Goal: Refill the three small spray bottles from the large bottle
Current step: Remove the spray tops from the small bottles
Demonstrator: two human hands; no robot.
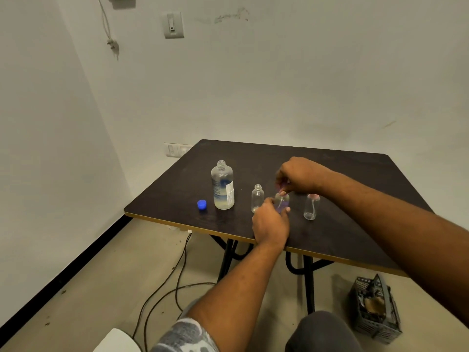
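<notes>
Left hand curls round the lower body of the middle bottle, holding it down on the table; right hand comes in from above and pinches the spray head at its neck. The split looks deliberate to me: one hand steadies the body so the other can twist the top; whether the head is going on or coming off I cannot tell.

The middle bottle stands upright, long axis vertical, mouth up, second to the right of the large bottle; a thin tube shows inside it, running down from the head. The large bottle is upright too, neck open and pointing up, some liquid low in it; its blue cap lies just beside its base on the left, parked out of the pouring path, I would judge. Between the large bottle and the held one stands the first bottle, upright, uncapped, seemingly ready for a pour. Farthest right of the large bottle, apart from both hands, the far bottle stands upright with a pink head on. A crate sits on the floor, well to the right and lower.
</notes>
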